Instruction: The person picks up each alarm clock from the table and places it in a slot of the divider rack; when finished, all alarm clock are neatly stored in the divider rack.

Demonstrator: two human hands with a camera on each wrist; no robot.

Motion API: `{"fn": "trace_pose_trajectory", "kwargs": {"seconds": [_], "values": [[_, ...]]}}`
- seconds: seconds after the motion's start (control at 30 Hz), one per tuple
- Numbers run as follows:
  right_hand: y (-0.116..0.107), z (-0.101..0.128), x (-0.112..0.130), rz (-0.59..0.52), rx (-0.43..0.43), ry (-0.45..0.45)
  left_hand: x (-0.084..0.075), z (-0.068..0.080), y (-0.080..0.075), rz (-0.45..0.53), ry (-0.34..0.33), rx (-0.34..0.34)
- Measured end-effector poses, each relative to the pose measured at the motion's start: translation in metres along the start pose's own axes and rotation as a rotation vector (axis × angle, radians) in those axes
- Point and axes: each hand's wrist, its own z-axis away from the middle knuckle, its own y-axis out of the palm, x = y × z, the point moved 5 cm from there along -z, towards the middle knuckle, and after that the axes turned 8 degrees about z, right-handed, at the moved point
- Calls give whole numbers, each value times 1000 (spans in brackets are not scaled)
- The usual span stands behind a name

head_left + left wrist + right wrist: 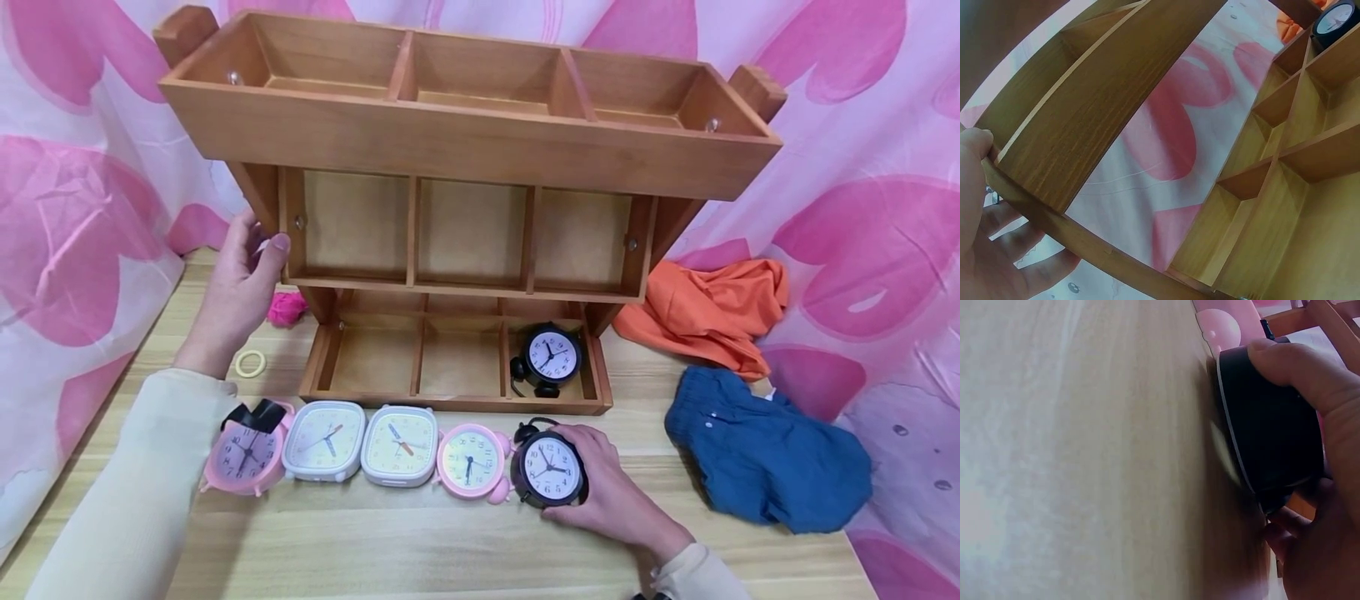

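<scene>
The right hand rests on the table at about 5 o'clock in the head view, its fingers and thumb curled round the rim of a black clock, which lies face up on the wood. In the right wrist view the thumb presses over the clock's dark casing and the other fingers wrap it from below. At 9 o'clock from this clock runs a row of four more, each touching or just beside the next: a round pink clock, a square white clock, a second square white clock, and a pink clock with a black piece on top, partly under the left sleeve.

A blue garment lies at 3 o'clock from the right hand.

Behind the row stands a wooden shelf with three tiers of three compartments each. The bottom tier's right compartment holds another black clock, tilted back. A yellow ring lies at 9 o'clock from the bottom tier, with a pink ball just beyond it.

The left hand grips the shelf's left side post at the middle tier, thumb in front and fingers behind; the left wrist view shows the thumb hooked over the wooden edge.

An orange cloth lies at 3 o'clock from the shelf, against a pink-patterned curtain.
</scene>
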Motion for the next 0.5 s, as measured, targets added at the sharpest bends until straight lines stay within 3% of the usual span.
{"fn": "trace_pose_trajectory", "kwargs": {"seconds": [0.27,0.5], "values": [[-22,5,14,33,-98,-68,0,-1,0,4,-5,0],[-53,-12,35,25,-157,-130,-1,-1,0,18,3,-3]]}}
